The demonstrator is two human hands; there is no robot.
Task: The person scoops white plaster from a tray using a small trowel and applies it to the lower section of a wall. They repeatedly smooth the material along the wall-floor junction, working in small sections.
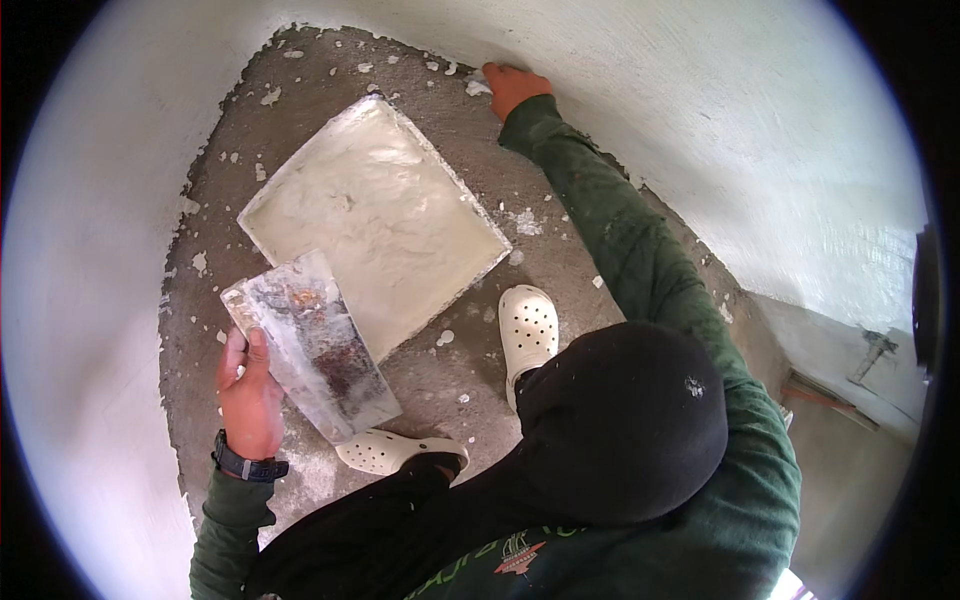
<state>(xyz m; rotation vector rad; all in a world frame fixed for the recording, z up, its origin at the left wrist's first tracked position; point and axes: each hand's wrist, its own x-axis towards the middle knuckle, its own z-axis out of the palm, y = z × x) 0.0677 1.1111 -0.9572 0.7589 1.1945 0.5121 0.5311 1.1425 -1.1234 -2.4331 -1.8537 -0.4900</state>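
A left hand (250, 410) pinches a smeared plate (318, 345) by one edge; the right hand (517, 90), fingers (492, 76) bent, is beside the wall (690, 100) — its hold impossible to tell.

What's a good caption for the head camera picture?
Left hand holds a smeared plate, right hand is low by the wall, a tray of whitish paste between.

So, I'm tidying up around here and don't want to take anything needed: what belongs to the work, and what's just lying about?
Seems part of the work:
flat metal plate, in the left hand
square tray of white paste
pale item at the right hand, too unclear to name

Just lying about:
white flecks, scattered on the floor
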